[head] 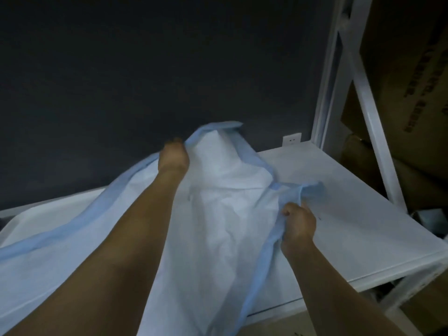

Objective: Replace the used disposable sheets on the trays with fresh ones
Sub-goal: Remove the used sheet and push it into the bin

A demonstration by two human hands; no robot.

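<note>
A crumpled disposable sheet (223,204), white with a light blue border, lies bunched over a white tray surface (358,226). My left hand (173,157) grips the sheet's far edge and lifts it into a peak near the dark wall. My right hand (299,224) grips the blue border nearer to me, on the right side of the bunch. The sheet's left part drapes over the tray's left end and hides it. Both forearms reach in from the bottom of the view.
A dark wall (145,69) rises right behind the tray, with a white socket (291,140) low on it. A white metal rack frame (363,105) stands at the right, with cardboard boxes (412,81) stacked behind it.
</note>
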